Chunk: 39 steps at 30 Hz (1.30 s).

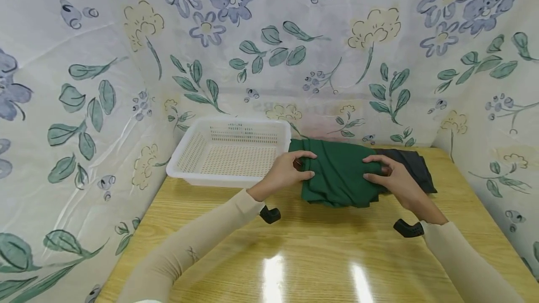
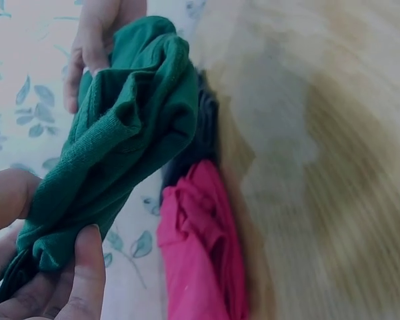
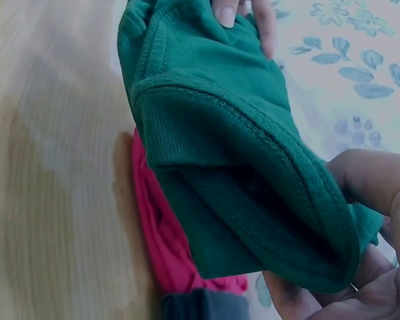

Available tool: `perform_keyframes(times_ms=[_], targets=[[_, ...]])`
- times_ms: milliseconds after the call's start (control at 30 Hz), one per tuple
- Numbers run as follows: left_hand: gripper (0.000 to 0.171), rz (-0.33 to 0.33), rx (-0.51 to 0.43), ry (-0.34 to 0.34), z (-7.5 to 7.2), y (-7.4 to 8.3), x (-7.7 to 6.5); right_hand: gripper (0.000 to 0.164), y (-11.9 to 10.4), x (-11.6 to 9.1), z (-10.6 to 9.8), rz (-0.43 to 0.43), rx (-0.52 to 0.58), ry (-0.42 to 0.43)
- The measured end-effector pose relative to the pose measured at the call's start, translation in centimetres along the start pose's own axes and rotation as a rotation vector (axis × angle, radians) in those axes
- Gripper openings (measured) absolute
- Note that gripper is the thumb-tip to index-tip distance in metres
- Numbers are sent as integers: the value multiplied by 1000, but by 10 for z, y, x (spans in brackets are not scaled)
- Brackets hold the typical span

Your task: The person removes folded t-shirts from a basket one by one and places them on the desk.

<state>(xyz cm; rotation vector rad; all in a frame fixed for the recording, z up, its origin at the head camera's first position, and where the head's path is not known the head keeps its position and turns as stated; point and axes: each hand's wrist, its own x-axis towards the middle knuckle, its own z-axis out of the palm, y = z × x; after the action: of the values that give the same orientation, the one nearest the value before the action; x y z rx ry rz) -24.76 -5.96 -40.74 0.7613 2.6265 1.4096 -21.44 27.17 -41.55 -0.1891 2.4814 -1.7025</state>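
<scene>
A green knit garment (image 1: 337,172), folded into a bundle, is held up above the table between both hands. My left hand (image 1: 282,172) pinches its left side between thumb and fingers. At the opposite side my right hand (image 1: 397,181) grips the cloth the same way. Stitched seams and a ribbed band (image 3: 187,130) show in the right wrist view, where the folded layers gape. Below the bundle lies a pink folded garment (image 2: 203,253), hidden from the head view. A dark folded garment (image 1: 410,165) lies to the right, partly behind the right hand.
A white perforated plastic basket (image 1: 227,181) stands at the table's back left, close beside the left hand. Floral-patterned sheeting (image 1: 269,22) hangs behind and at the sides. The wooden table (image 1: 316,256) stretches in front, with bright reflections.
</scene>
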Motion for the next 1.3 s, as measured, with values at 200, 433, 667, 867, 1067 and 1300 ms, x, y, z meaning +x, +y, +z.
perform_keyframes(times_ms=[200, 433, 667, 867, 1067, 1300], targets=[[40, -27, -28, -33, 20, -5, -4, 50, 20, -14, -4, 36, 5, -6], [41, -61, -77, -64, 42, -10, -11, 52, 38, -26, -7, 51, -11, -7], [41, -79, -47, -94, 55, -13, -13, 51, 50, -35, -9, 68, 3, -11], [41, -72, -41, -105, 66, -17, -15, 50, 61, -39, -9, 78, 12, -16], [41, -69, -55, -144, 73, -22, -17, 50, 70, -42, -10, 83, 13, -38], [41, -100, -65, -166, 80, -27, -19, 52, 83, -43, -9, 107, 10, -72]])
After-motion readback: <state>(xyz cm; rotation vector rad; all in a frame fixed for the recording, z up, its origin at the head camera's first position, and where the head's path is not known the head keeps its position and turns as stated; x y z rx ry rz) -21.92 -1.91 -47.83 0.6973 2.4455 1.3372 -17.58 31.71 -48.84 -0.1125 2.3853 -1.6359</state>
